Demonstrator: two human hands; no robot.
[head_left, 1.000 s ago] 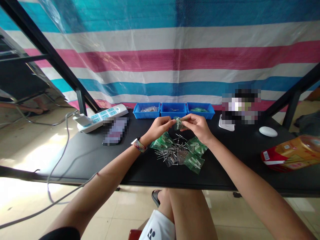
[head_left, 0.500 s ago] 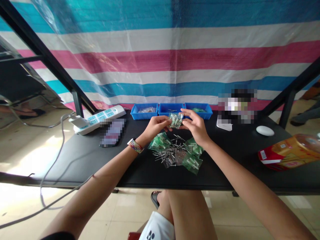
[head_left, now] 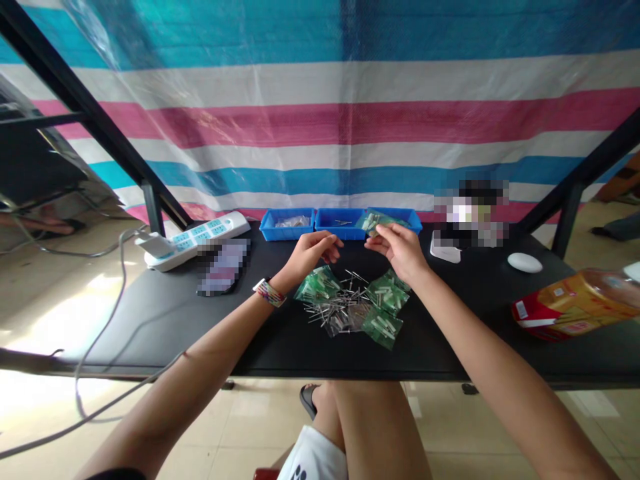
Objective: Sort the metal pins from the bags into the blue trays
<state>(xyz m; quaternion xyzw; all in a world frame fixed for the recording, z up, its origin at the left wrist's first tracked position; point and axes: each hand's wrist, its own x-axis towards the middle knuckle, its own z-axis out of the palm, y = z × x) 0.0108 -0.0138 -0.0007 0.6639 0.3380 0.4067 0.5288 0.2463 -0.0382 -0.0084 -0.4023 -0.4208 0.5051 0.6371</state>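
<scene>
My right hand (head_left: 400, 250) pinches a small green plastic bag (head_left: 374, 221) by its edge, just in front of the right blue bin (head_left: 414, 220). To the left, my left hand (head_left: 314, 253) has its fingers curled together over the table, and nothing shows in them. Between and below the hands lies a heap of thin metal pins (head_left: 345, 303). Green bags of pale pieces surround the heap, one on its left (head_left: 319, 285) and others on its right (head_left: 384, 327). Inside the middle blue bin (head_left: 327, 233) are a few pins, and clear bags (head_left: 293, 222) fill part of the left bin.
A power strip (head_left: 200, 240) and a phone (head_left: 223, 267) lie on the left of the black table (head_left: 270, 340). On the right are a white box (head_left: 445, 251), a white mouse (head_left: 525, 263) and a drink bottle (head_left: 565, 310) on its side. Striped sheeting hangs behind.
My hands have parted. The right one has carried the small bag, held by both hands before, rightward and up to the right blue bin. The left hand has let go of it.
</scene>
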